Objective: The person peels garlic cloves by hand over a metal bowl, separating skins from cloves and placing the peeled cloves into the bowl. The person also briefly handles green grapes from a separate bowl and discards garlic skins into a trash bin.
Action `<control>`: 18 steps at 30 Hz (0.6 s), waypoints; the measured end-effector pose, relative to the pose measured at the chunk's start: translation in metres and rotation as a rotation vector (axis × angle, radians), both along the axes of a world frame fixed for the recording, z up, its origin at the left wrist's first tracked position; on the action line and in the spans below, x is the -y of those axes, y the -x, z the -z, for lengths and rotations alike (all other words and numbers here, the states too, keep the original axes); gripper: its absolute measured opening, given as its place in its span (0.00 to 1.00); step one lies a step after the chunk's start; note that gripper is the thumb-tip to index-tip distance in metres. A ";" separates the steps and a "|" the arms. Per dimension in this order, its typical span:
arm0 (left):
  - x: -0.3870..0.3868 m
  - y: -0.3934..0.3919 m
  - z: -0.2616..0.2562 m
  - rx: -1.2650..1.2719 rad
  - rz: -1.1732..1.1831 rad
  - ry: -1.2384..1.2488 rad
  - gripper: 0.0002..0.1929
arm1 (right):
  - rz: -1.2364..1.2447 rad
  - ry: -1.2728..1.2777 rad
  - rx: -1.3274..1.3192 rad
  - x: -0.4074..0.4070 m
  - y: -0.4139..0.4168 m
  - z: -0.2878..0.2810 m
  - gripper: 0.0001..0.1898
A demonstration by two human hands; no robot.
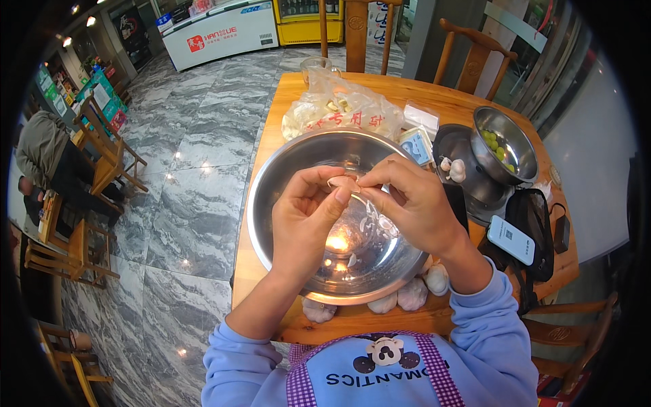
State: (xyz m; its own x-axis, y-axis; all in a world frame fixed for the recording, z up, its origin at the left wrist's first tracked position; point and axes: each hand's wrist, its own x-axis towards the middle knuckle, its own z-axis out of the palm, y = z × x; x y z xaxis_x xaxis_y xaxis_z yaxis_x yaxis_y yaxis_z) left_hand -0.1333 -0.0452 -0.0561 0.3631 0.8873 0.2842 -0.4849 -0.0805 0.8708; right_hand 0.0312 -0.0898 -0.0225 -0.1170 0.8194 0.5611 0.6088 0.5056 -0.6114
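Over a wide stainless steel bowl (290,147), my left hand (310,208) and my right hand (412,196) meet at the fingertips. Both pinch one garlic clove (344,183) with pinkish papery skin, thumbs and forefingers at its two ends. Bits of garlic skin (380,224) and what look like cloves lie in the bowl beneath my right hand, partly hidden by it. Whole garlic bulbs (412,294) sit along the bowl's near edge on the wooden table (356,325).
Beyond the bowl lies a plastic bag (341,109). At right are a dark pan (452,137) with garlic, a steel bowl with green fruit (526,152), a light blue device (511,240) and a black bag (539,219). Another person (46,147) bends at far left, among wooden chairs.
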 end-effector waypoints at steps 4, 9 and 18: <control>-0.002 0.003 0.002 -0.034 0.028 0.004 0.12 | -0.001 -0.123 0.070 0.001 0.001 0.001 0.11; -0.003 0.004 0.003 -0.003 0.089 0.045 0.12 | -0.020 -0.116 0.041 0.001 0.005 0.004 0.10; -0.008 0.006 0.005 0.008 0.222 0.157 0.13 | -0.085 -0.048 0.012 0.001 0.001 0.005 0.09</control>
State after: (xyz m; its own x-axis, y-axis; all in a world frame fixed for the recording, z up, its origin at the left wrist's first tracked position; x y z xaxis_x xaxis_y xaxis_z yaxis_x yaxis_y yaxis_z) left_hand -0.1397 -0.0374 -0.0612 0.5517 0.8199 0.1528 -0.4828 0.1645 0.8601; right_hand 0.0307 -0.0907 -0.0272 -0.1920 0.7782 0.5979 0.5693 0.5846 -0.5781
